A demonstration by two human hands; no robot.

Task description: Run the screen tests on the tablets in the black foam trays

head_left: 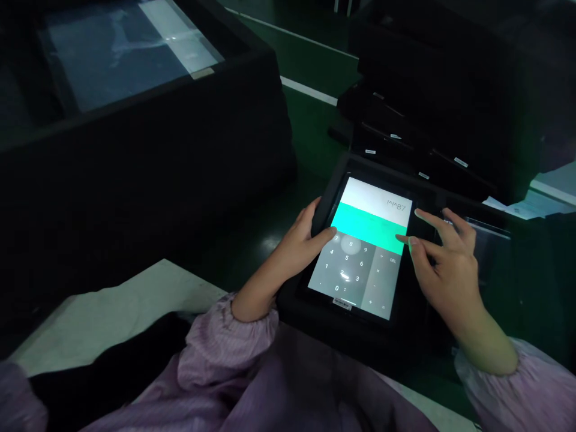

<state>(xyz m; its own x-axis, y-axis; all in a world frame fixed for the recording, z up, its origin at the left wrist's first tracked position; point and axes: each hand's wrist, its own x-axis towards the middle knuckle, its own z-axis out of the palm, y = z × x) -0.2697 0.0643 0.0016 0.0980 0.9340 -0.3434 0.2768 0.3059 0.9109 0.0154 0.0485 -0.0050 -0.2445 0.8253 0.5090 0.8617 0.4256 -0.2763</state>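
Note:
A tablet (346, 270) shows a calculator with a white entry strip, a green band and grey keys. It lies in a black foam tray (292, 300) above my lap. At the tray's left side, my left hand (299, 246) grips the edge, its thumb reaching onto the screen near the 7 key. My right hand (445, 258) is over the tablet's right side with fingers spread, the index fingertip at the green band. Nothing is held in it.
At the upper left, a large black foam block (135, 174) holds a screen under clear film (121, 54). Black trays with small white labels (423, 175) are stacked behind the tablet. White sheets (517, 207) lie at the right.

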